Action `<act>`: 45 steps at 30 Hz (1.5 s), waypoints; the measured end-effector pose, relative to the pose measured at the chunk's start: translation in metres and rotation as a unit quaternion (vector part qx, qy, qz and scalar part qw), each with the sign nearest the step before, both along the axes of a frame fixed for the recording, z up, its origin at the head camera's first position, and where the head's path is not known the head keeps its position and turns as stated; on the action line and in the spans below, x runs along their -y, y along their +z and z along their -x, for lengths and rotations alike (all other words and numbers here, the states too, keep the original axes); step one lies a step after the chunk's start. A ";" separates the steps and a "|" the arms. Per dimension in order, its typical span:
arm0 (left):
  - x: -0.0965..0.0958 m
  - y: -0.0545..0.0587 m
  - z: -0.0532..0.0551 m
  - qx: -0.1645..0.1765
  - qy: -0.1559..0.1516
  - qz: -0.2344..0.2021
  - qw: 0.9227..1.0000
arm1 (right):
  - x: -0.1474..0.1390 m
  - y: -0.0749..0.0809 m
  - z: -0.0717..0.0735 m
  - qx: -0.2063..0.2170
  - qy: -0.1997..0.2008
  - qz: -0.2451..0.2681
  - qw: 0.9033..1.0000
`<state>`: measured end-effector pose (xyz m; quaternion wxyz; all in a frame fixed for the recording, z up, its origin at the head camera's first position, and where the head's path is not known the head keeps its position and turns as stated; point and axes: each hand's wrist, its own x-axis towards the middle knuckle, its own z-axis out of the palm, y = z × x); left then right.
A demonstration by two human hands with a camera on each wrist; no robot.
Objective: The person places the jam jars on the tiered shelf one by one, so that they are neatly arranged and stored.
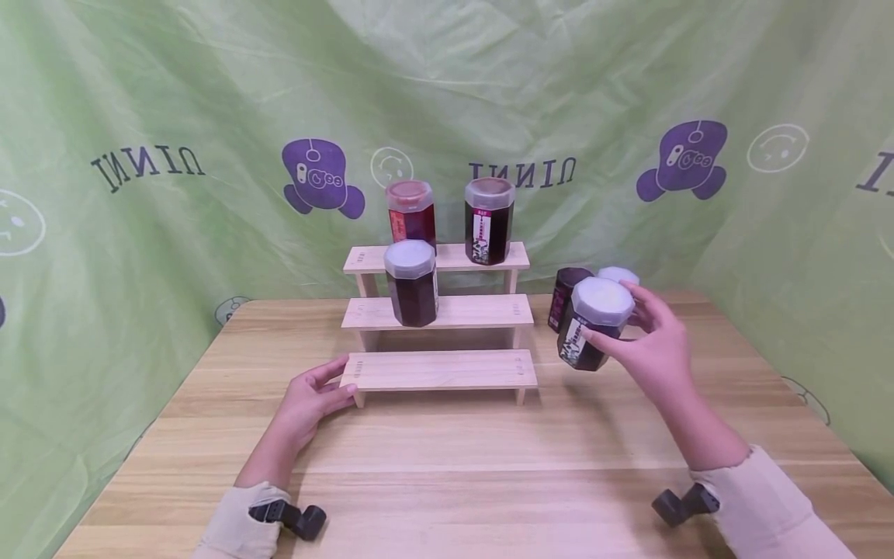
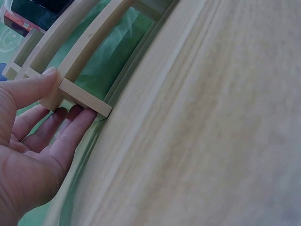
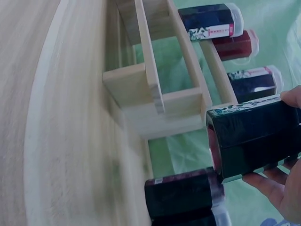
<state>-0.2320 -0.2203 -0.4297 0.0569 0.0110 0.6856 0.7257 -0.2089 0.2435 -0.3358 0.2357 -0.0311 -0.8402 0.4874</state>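
Right grip point(image 1: 656, 345) holds a jar point(image 1: 594, 317) aloft, left grip point(image 1: 309, 400) pinches the stand point(image 1: 440, 369); likely the carrying step, next needing a level set-down

Beige sleeves point(image 1: 775, 505) — each with a stubby black strapped camera point(image 1: 672, 507) — leave the hands point(image 1: 660, 345) bare.

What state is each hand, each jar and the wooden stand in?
Wooden stand: upright, lowest shelf bare
Left hand: gripping the lowest shelf
Held jar: lidded, off the table
Right hand: holding that jar
Middle jar: lidded, upright
Top-left jar: lidded, upright
Top-right jar: lidded, upright
Dark table jar: partly hidden
White-lidded table jar: mostly hidden
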 end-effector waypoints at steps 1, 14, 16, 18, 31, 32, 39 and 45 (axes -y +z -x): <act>0.000 0.000 0.000 0.000 0.000 -0.001 1.000 | 0.002 0.001 0.000 -0.003 0.006 0.000 1.000; 0.000 0.000 0.000 -0.002 -0.001 0.002 1.000 | 0.023 0.013 0.007 -0.015 0.039 0.009 0.999; 0.000 0.000 0.000 -0.002 -0.002 0.001 1.000 | 0.026 0.015 0.008 -0.018 0.043 0.005 0.999; 0.001 0.000 0.000 -0.002 0.000 0.001 1.000 | 0.029 0.017 0.010 -0.023 0.048 0.003 0.999; 0.000 -0.001 0.000 -0.003 0.002 0.000 1.000 | 0.048 0.023 0.027 -0.037 0.081 0.011 0.996; 0.000 -0.001 0.000 -0.003 0.003 0.000 1.000 | 0.050 0.023 0.028 -0.036 0.082 0.011 0.996; 0.000 -0.001 0.001 -0.004 0.000 -0.001 1.000 | 0.062 0.022 0.041 -0.028 0.093 0.023 0.995; 0.001 -0.002 0.001 -0.001 0.001 -0.001 1.000 | 0.072 0.020 0.053 -0.044 0.104 0.010 0.994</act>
